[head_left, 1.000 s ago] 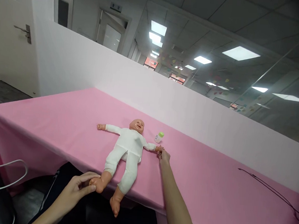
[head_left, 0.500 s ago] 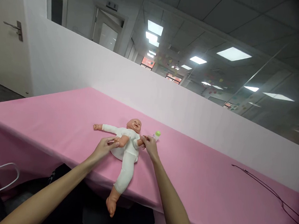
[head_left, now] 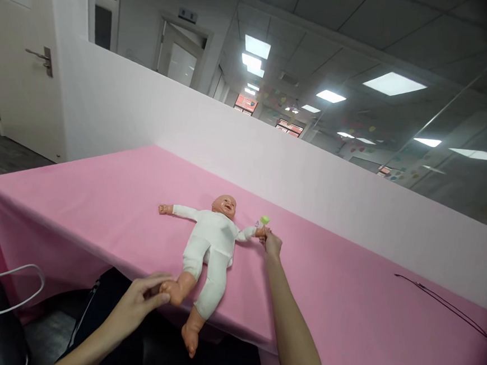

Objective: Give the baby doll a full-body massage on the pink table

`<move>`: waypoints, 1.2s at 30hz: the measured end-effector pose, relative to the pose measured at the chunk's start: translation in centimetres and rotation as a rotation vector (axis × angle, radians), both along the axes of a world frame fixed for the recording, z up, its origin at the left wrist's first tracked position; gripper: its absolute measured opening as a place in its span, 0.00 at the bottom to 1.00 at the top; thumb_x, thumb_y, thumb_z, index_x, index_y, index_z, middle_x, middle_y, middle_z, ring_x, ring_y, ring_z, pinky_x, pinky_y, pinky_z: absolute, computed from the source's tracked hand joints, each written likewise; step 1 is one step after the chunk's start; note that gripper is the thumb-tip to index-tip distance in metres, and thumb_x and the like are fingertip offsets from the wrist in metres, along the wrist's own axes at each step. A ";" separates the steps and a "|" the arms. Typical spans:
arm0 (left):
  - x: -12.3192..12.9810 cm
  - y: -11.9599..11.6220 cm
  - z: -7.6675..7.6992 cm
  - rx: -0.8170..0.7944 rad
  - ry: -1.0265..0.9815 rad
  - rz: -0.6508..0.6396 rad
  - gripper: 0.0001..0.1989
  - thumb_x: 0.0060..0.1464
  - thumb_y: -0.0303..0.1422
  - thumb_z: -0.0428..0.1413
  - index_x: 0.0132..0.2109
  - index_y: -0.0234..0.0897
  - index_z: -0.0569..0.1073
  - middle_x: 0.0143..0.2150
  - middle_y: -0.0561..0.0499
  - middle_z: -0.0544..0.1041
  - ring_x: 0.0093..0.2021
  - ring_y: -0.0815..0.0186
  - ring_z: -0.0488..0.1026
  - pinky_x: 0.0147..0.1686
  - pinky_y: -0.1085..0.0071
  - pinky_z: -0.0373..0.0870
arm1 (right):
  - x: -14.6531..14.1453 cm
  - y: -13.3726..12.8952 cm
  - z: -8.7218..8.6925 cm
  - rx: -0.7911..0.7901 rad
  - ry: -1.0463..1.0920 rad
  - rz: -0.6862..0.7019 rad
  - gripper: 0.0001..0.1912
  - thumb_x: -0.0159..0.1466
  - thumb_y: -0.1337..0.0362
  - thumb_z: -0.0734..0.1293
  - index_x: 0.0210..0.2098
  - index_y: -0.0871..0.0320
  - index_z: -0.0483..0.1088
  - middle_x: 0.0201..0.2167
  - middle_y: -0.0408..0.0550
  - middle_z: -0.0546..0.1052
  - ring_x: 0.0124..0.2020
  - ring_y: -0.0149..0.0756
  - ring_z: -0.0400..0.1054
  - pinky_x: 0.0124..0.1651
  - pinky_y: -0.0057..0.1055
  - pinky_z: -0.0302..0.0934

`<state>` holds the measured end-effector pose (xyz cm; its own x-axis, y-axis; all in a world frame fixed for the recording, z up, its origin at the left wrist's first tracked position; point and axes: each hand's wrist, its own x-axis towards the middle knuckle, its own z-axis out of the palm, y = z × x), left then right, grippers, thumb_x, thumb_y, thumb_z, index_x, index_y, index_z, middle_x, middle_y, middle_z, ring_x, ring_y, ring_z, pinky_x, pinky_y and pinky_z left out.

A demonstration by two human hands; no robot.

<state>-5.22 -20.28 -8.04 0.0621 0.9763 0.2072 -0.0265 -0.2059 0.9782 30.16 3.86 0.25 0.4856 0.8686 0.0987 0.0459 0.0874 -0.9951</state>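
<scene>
Baby doll (head_left: 209, 241) lies supine on the pink-clothed worktop (head_left: 76, 209), arms spread. Left hand (head_left: 135, 303): grip clamped on the doll's foot (head_left: 173, 292). Right hand (head_left: 271, 245): grip pinched on the doll's hand (head_left: 260, 233), just beside a green-capped bottle (head_left: 264, 223). Step in hand appears to be limb positioning; next move likely calls for a gentle release.

We were in an office: recessed light panels (head_left: 394, 83) in a drop ceiling (head_left: 323, 25), a glass partition (head_left: 448, 148) at right, a white door (head_left: 18, 91) at left.
</scene>
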 end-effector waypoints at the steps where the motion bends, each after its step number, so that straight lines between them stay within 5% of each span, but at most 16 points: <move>1: 0.0 1.1 1.1 0.019 -0.004 0.018 0.19 0.55 0.48 0.66 0.47 0.40 0.85 0.45 0.45 0.83 0.47 0.51 0.79 0.50 0.62 0.73 | -0.7 0.0 1.1 0.048 0.004 0.062 0.20 0.51 0.49 0.78 0.28 0.60 0.74 0.18 0.40 0.72 0.18 0.28 0.62 0.22 0.27 0.60; 4: 0.6 5.3 4.4 0.090 -0.047 0.054 0.19 0.56 0.46 0.66 0.48 0.39 0.84 0.47 0.44 0.83 0.49 0.52 0.78 0.52 0.62 0.73 | -3.8 -1.0 3.4 0.162 -0.082 0.337 0.24 0.51 0.46 0.79 0.31 0.61 0.77 0.19 0.41 0.72 0.19 0.27 0.61 0.22 0.27 0.59; 7: 2.0 9.8 6.3 0.108 -0.150 0.035 0.20 0.56 0.47 0.66 0.47 0.36 0.84 0.47 0.43 0.84 0.50 0.51 0.79 0.51 0.62 0.73 | -7.3 -3.2 3.0 0.093 -0.328 0.564 0.23 0.54 0.45 0.78 0.26 0.60 0.75 0.17 0.43 0.72 0.17 0.30 0.63 0.21 0.28 0.59; 11: 3.0 12.7 6.8 0.066 -0.215 -0.022 0.22 0.55 0.49 0.66 0.44 0.34 0.84 0.47 0.41 0.84 0.52 0.49 0.79 0.53 0.60 0.72 | -8.6 -4.1 1.1 0.068 -0.380 0.576 0.23 0.58 0.45 0.75 0.23 0.58 0.72 0.16 0.41 0.71 0.18 0.31 0.65 0.22 0.27 0.59; 16: 0.3 8.0 5.3 0.045 -0.150 -0.029 0.21 0.55 0.48 0.66 0.46 0.36 0.84 0.48 0.43 0.84 0.52 0.48 0.79 0.54 0.59 0.73 | -3.4 -0.3 2.1 0.019 -0.078 0.320 0.18 0.54 0.52 0.78 0.26 0.61 0.75 0.15 0.39 0.70 0.17 0.26 0.60 0.21 0.25 0.60; 21: -3.7 0.9 -0.5 -0.043 0.037 0.011 0.20 0.51 0.47 0.69 0.48 0.41 0.86 0.48 0.44 0.85 0.51 0.48 0.80 0.54 0.60 0.75 | 2.3 1.7 1.2 -0.120 0.048 -0.021 0.11 0.54 0.64 0.77 0.24 0.59 0.72 0.16 0.41 0.72 0.17 0.27 0.62 0.23 0.25 0.65; 26: -2.1 -2.2 -5.0 -0.059 -0.058 0.083 0.19 0.51 0.49 0.68 0.45 0.41 0.87 0.49 0.42 0.83 0.51 0.47 0.80 0.51 0.60 0.78 | 3.5 1.5 -1.9 -0.269 -0.041 -0.131 0.12 0.52 0.66 0.75 0.20 0.56 0.67 0.12 0.42 0.69 0.15 0.31 0.62 0.18 0.27 0.59; 32: -0.1 -3.5 -4.6 0.057 0.021 -0.002 0.16 0.51 0.47 0.69 0.45 0.47 0.87 0.44 0.43 0.82 0.41 0.52 0.82 0.41 0.62 0.80 | 3.3 0.0 -2.0 -0.281 -0.210 -0.154 0.06 0.53 0.63 0.72 0.26 0.57 0.71 0.19 0.45 0.72 0.21 0.36 0.66 0.24 0.30 0.61; 36: -2.1 -2.7 -2.0 0.181 0.147 0.150 0.11 0.58 0.45 0.64 0.40 0.46 0.87 0.36 0.45 0.81 0.33 0.58 0.79 0.36 0.65 0.78 | 1.9 -5.2 -0.8 -0.091 -0.398 -0.146 0.14 0.55 0.58 0.72 0.39 0.57 0.73 0.33 0.49 0.77 0.33 0.39 0.72 0.33 0.30 0.65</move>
<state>-7.31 -23.03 -10.01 -0.0383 0.9249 0.3782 0.1573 -0.3682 0.9163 32.08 -1.38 -0.53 0.5438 0.8072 0.2295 0.4334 -0.0360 -0.9005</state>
